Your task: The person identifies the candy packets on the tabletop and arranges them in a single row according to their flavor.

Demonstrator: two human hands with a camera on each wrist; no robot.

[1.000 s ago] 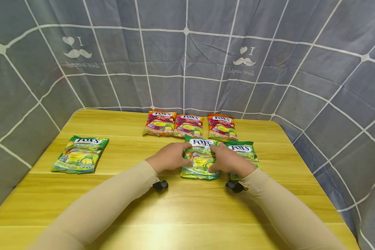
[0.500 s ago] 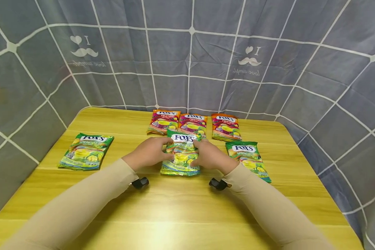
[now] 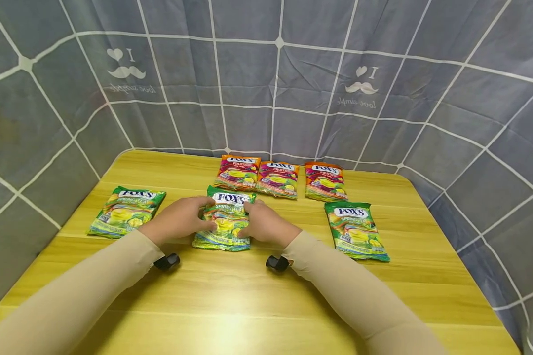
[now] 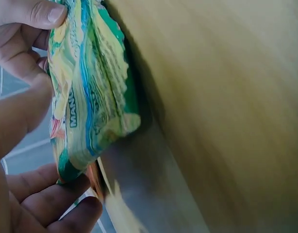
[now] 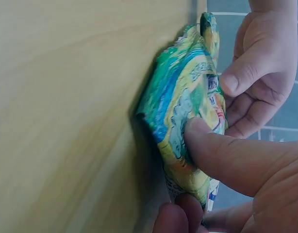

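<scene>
A green Fox's Spring Tea candy bag (image 3: 224, 222) is held between both hands, its front facing up. My left hand (image 3: 179, 219) grips its left side, thumb on the printed face and fingers at the edge. On the opposite side my right hand (image 3: 268, 224) pinches the bag the same way. In the left wrist view, the crimped lower end of the candy bag (image 4: 91, 82) appears just off the wood, with a shadow beside it. The right wrist view shows the right thumb (image 5: 207, 141) pressing into the candy bag's front (image 5: 180, 104), with fingertips below.
Another green candy bag (image 3: 126, 212) lies to the left, and a third (image 3: 356, 231) to the right. Along the back of the wooden table (image 3: 231, 301) lie three orange-and-purple Fruits bags (image 3: 237, 172). A grey checked curtain (image 3: 248, 74) surrounds the table's back and sides.
Both hands have carried the held candy bag leftward, away from the right green bag and nearer the left one. The right green bag is now fully uncovered. The head view has shifted slightly.
</scene>
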